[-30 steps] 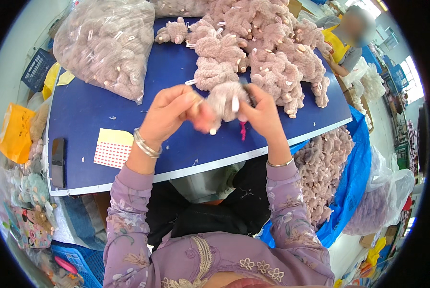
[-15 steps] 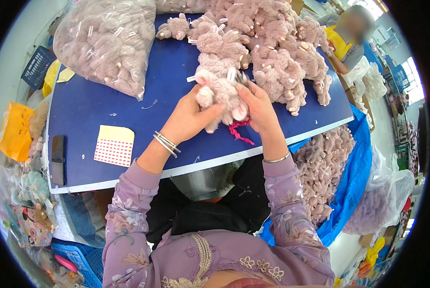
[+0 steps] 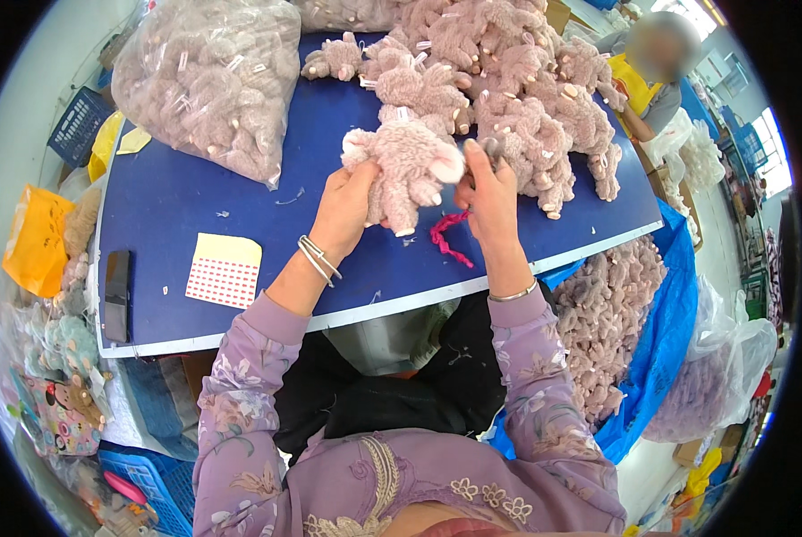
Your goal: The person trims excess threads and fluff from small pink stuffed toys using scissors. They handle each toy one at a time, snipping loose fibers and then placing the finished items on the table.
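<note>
I'm holding a plush toy (image 3: 405, 174) over the table (image 3: 392, 268) at twelve o'clock, my left hand (image 3: 343, 210) clamping its nine-o'clock side. I'm expecting it light, squashy, best held by the torso. My right hand's (image 3: 490, 197) grip, at three o'clock, I can't tell.

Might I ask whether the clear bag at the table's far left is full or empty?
Full: the clear bag bulges with plush toys showing through.

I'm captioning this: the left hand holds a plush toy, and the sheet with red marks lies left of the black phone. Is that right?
Not quite: in the head view, the sheet with red marks lies right of the black phone. The left hand does hold a plush toy.
</note>
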Demonstrator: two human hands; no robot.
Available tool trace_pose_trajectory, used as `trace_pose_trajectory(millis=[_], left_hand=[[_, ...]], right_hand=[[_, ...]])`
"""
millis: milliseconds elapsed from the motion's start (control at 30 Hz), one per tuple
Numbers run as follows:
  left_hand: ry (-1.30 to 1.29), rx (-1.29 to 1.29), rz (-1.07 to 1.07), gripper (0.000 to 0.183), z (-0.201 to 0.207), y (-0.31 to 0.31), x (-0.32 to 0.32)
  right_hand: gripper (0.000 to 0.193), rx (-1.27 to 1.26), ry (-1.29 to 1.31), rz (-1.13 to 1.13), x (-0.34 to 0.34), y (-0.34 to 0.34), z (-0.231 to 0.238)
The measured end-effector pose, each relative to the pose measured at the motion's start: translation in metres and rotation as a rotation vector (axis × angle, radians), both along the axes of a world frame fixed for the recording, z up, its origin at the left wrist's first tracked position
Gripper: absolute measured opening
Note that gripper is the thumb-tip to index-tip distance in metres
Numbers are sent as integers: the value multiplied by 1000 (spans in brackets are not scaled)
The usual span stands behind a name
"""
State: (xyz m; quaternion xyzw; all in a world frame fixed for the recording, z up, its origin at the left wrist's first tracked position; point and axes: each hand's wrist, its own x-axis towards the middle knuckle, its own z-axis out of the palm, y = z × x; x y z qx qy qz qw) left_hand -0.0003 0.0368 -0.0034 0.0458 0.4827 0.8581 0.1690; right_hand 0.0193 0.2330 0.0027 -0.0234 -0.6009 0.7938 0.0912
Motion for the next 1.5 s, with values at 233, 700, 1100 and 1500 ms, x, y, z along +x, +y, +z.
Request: trace_pose_trajectory(millis=[233,700,1100,1500], left_hand=[[34,-73,157,31,-6,5,-2],[379,-379,326,28,-8,4,-4],[369,-378,341,27,-6,0,-2],[602,-483,377,28,-8,7,5]], right_hand=[[23,589,274,22,17,-22,5],[24,376,162,-101,11,-25,3],[10,32,86,-15,14,-28,8],[16,267,184,-134,13,-22,16]])
